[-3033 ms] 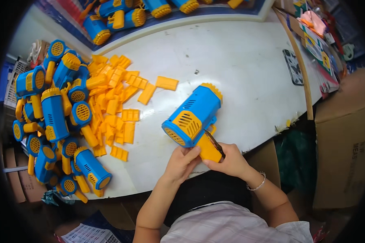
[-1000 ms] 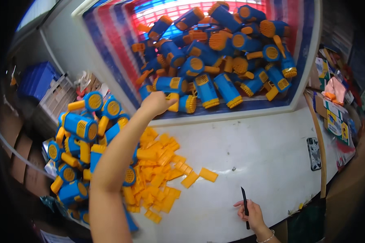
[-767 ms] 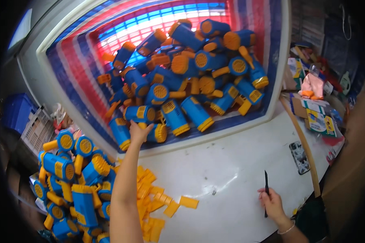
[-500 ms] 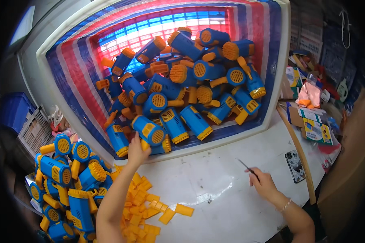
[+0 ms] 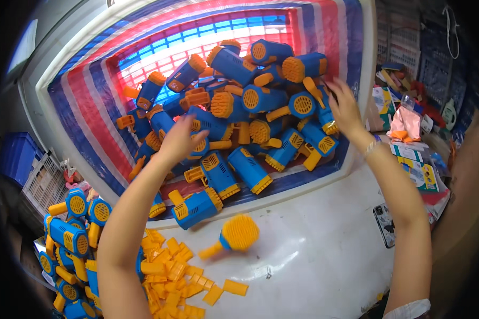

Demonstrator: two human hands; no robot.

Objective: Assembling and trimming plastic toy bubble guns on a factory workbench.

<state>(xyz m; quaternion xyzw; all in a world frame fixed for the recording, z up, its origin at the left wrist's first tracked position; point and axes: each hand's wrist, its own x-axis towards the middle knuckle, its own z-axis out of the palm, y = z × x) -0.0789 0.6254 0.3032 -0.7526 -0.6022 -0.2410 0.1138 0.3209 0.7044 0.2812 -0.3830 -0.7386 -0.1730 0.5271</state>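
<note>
Blue-and-orange plastic toy blasters [image 5: 234, 117] lie heaped in a large bin lined with striped red, white and blue tarpaulin [image 5: 90, 101], beyond a white table [image 5: 324, 250]. Left hand [image 5: 178, 141] reaches into the near side of the heap, fingers spread and curling over one blaster; whether it has closed a grip cannot be told, since the palm faces away. Right hand [image 5: 343, 106] hovers at the right edge of the heap, fingers open and extended, holding nothing visible. One blaster [image 5: 197, 204] rests across the bin's front rim just below the left forearm; another [image 5: 234, 236] lies on the table near it, its round orange grille facing up and slightly blurred.

Handling, as judged: each toy appears to be a hollow moulded shell, rigid and light, with a smooth barrel that could slip under a loose grasp. The orange handle projecting from the body offers the surest hold; the barrel suits a wrap of the whole hand. Pieces interlock in the pile, so one lifted may drag its neighbours.

Flat orange plastic plates [image 5: 181, 266] are scattered on the table at lower left, beside a second heap of blasters [image 5: 74, 234]. A dark phone [image 5: 384, 226] lies at the table's right edge.
</note>
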